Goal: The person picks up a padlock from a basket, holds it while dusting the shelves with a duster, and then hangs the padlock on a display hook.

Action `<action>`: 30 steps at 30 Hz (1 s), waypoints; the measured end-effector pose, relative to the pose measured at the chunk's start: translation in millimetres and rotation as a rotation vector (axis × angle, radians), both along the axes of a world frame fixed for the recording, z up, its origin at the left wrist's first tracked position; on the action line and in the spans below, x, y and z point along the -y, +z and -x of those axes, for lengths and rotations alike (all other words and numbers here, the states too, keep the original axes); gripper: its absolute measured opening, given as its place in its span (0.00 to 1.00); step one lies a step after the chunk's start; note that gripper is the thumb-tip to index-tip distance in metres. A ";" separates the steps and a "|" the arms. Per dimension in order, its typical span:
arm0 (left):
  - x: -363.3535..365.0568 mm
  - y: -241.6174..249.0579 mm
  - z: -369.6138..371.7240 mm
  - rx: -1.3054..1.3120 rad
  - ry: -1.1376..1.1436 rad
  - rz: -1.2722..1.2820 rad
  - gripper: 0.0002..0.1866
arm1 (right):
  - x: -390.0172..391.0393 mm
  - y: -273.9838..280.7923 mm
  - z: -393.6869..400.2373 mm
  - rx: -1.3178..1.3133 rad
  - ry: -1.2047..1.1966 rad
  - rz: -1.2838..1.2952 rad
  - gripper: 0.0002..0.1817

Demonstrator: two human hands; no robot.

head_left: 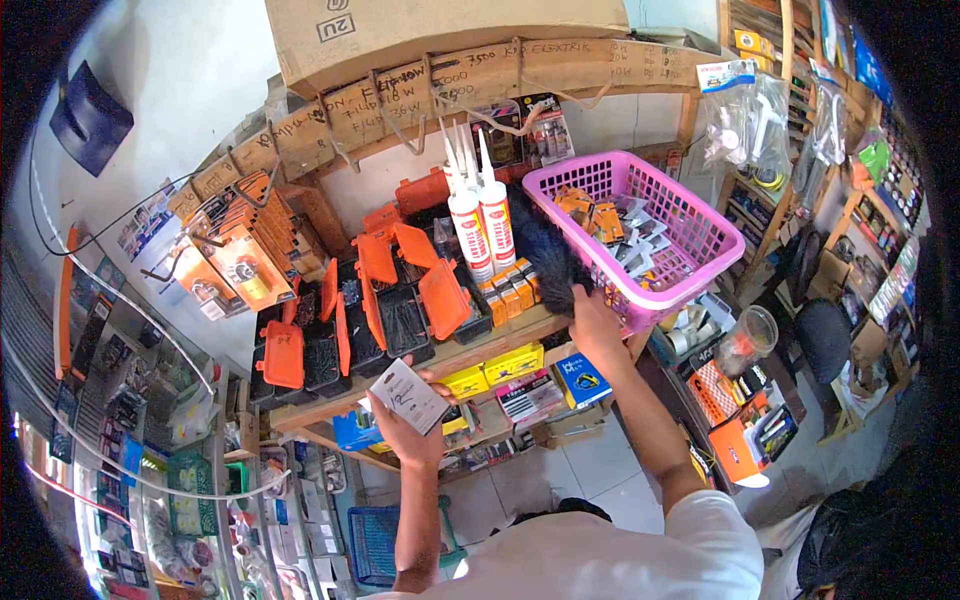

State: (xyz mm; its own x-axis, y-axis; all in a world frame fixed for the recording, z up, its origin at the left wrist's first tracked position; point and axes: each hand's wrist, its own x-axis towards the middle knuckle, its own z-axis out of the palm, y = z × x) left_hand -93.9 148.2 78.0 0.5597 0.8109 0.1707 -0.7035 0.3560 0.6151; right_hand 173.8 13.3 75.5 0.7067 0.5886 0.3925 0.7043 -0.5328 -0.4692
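Observation:
My left hand (410, 435) is closed around a white hang card (410, 396) with handwriting on it, just in front of the shelf edge. My right hand (592, 318) grips a dark, fluffy duster (548, 258); its handle is hidden in my fingers. The duster lies against the near left side of a pink plastic basket (690, 284), which holds small orange and clear packets (605, 222). Left of the duster are small orange boxes (512, 292) and white silicone sealant tubes (472, 236) standing upright. Black bins with orange lids (445, 300) line the shelf near my left hand.
Packaged padlocks (240, 275) hang at the left. Above, a wooden beam with hooks (450, 85) crosses under a cardboard box (440, 35). Below the shelf top sit yellow boxes (490, 372) and a blue box (582, 380). A blue crate (372, 545) stands on the floor.

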 end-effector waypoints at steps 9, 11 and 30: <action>6.8 8.7 52.3 0.050 0.083 0.051 0.33 | -39.5 -24.5 -32.3 0.100 -0.060 0.317 0.14; 10.9 12.8 63.5 0.093 0.021 0.114 0.33 | -37.6 -33.1 -32.9 0.161 -0.050 0.298 0.15; -13.1 57.0 74.0 -0.250 -0.023 -0.428 0.26 | -37.6 103.7 182.0 -0.049 1.168 -0.247 0.27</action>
